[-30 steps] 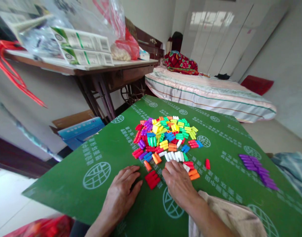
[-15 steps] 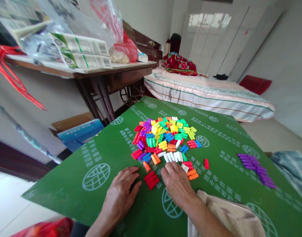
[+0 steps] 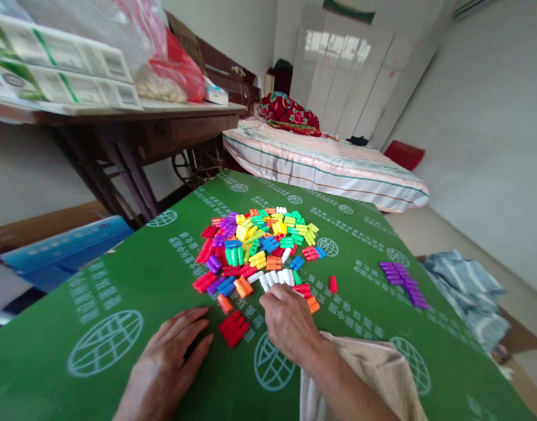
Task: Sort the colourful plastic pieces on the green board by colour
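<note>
My left hand [image 3: 169, 356] lies palm down on the green board [image 3: 198, 392], fingers stretched out, left of a block of joined red tube pieces [image 3: 234, 328]. A single orange piece [image 3: 225, 303] is just beyond its fingertips. My right hand [image 3: 288, 318] is closed, its fingers curled down at the near edge of a row of white tube pieces [image 3: 277, 279]. Whatever its fingers grip is hidden beneath them. Red pieces [image 3: 302, 289] and orange pieces [image 3: 313, 304] lie right beside it. A mixed pile of coloured plastic pieces [image 3: 246, 237] spreads behind both hands.
Joined purple pieces [image 3: 403, 283] lie at the board's right, and a lone red piece [image 3: 333, 284] nearer the middle. Beige cloth [image 3: 360, 374] is under my right forearm. A sewing-machine table [image 3: 185, 120] stands at the left, a bed [image 3: 330, 158] behind, a blue box [image 3: 66, 245] below left.
The view has turned right, so everything appears farther left. My right hand has shifted slightly right along the white row and its fingers are curled more tightly. My left hand stays flat.
</note>
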Tool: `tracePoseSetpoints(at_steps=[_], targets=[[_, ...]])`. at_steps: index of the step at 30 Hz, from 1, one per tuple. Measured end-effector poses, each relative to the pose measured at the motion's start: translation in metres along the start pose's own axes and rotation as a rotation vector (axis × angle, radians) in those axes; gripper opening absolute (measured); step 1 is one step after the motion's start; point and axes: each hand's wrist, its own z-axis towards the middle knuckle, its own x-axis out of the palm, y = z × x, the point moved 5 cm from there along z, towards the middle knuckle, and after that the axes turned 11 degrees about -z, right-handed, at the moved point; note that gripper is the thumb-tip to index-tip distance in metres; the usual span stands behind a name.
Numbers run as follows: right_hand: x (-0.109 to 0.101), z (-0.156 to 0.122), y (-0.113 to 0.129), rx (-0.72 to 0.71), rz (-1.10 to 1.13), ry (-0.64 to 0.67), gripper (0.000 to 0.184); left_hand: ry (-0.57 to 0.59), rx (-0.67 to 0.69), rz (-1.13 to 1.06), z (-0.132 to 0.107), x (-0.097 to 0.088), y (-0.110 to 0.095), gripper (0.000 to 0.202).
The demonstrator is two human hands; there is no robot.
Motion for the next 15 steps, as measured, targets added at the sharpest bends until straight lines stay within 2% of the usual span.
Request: tracePoseSetpoints(at_steps=[3,6,8,10,12,15], targets=[[-0.015,-0.004,-0.052,0.196,0.062,-0.156,0.023,0.008,-0.002,0.010,0.000,0.005,0.009,0.034],[-0.022,-0.028,-0.122,0.439,0.074,-0.259,0.023,-0.005,0.006,0.005,0.000,0.008,0.014,0.037],[-0.019,-0.053,-0.167,0.619,0.011,-0.252,0.021,-0.018,0.020,-0.017,-0.002,0.010,0.017,0.038],[-0.011,-0.080,-0.205,0.785,-0.071,-0.187,0.020,-0.007,0.026,-0.032,-0.004,0.013,0.020,0.036],[-0.004,-0.104,-0.230,0.877,-0.122,-0.154,0.021,0.008,0.014,-0.031,-0.007,0.016,0.024,0.034],[0.004,-0.130,-0.252,0.949,-0.164,-0.116,0.020,0.035,-0.008,-0.023,-0.011,0.020,0.030,0.030]])
